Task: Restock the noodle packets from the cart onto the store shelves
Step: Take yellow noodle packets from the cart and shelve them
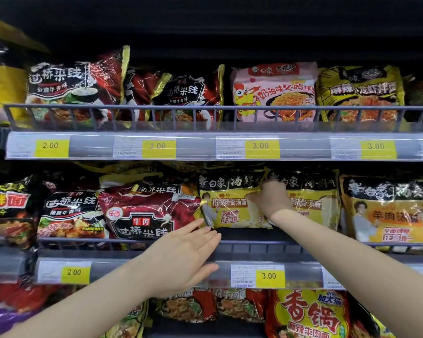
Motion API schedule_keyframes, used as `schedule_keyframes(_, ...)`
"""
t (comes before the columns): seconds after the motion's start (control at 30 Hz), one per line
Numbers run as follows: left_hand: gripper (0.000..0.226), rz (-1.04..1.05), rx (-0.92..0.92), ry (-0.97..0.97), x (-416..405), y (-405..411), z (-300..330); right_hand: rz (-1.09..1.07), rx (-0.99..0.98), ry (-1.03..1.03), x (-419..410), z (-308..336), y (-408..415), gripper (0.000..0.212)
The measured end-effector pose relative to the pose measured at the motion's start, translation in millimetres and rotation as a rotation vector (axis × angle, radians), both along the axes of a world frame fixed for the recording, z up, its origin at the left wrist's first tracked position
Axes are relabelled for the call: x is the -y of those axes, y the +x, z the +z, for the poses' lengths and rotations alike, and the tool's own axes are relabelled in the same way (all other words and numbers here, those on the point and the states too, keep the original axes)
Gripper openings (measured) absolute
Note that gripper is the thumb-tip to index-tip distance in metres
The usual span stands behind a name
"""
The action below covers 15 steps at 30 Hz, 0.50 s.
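Head view looks at three store shelves of noodle packets in glossy, crinkled plastic. Your right hand (270,200) is on the middle shelf (254,245), with its fingers curled on the top right edge of a yellow and black noodle packet (226,203). This packet is flat and rectangular, and its film wrinkles where you hold it. It stands upright behind the wire rail, just beside a second yellow packet (313,198) of the same print on its right side. Your left hand (181,259) is wide, the fingers straight and together. Its fingertips reach over the grey metal rail, near the lower left corner of the yellow packet and the edge of a dark red rice noodle packet (147,211). Clear plastic strips on the shelf fronts carry yellow price labels (269,275). On the top shelf stands a pink packet (274,91) with a rooster drawing.
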<state>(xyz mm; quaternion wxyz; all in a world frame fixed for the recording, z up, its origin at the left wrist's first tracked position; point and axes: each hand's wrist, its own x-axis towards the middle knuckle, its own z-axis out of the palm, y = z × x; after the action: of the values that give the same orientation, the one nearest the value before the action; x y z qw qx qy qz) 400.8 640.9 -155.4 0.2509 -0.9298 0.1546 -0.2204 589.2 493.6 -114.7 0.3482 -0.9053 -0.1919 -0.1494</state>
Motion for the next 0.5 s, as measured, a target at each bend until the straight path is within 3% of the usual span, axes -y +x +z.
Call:
schedule_keyframes(0.1,0.068,0.013,-0.021,-0.014,1.3,-0.3,1.4,-0.060,0.132,-0.235,-1.5,1.4,-4.1,0.028)
schedule_keyframes(0.23,0.068,0.018,-0.043,-0.020,1.4,-1.6,0.7,-0.095,0.309,-0.536,-3.9,4.8,-13.9,0.012)
schedule_keyframes(0.5,0.060,0.043,-0.093,0.034,4.7,-8.0,6.8,-0.140,0.258,-0.816,5.7,14.3,-26.1,0.036)
